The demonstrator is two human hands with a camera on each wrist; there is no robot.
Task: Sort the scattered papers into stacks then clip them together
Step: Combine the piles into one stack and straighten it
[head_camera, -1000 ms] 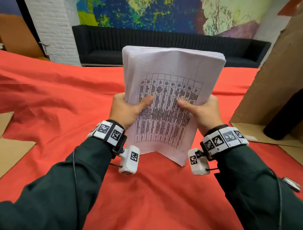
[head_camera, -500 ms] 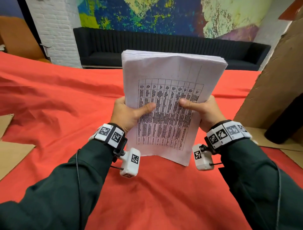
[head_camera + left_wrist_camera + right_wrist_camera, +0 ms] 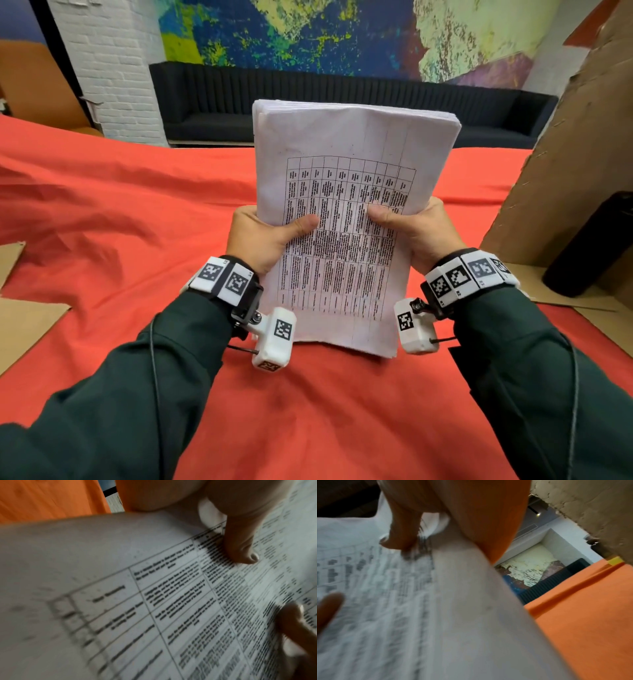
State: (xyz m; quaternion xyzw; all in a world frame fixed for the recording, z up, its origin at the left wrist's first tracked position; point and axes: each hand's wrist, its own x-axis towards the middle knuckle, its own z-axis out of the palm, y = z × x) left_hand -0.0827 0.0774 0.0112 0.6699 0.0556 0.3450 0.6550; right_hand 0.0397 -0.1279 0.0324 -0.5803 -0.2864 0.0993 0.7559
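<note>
A thick stack of white papers [image 3: 346, 164] with a printed table on the top sheet stands upright, its bottom edge on the red cloth [image 3: 102, 222]. My left hand [image 3: 260, 236] grips its left edge, thumb across the front and fingers hidden behind. My right hand [image 3: 418, 229] grips the right edge the same way. In the left wrist view the printed sheet [image 3: 154, 601] fills the frame with my left thumb [image 3: 240, 545] pressed on it. The right wrist view shows the paper stack [image 3: 453, 615] blurred under my right thumb [image 3: 402, 534]. No clip is in view.
A brown cardboard wall [image 3: 565, 154] rises at the right with a black cylinder [image 3: 592, 246] standing against it. Flat cardboard pieces [image 3: 24, 325] lie at the left edge. A dark sofa [image 3: 342, 102] and white brick pillar [image 3: 113, 68] stand behind the table.
The stack has come down until its bottom edge rests on the cloth, and it stands more squarely upright. Both hands keep the same grip on its sides.
</note>
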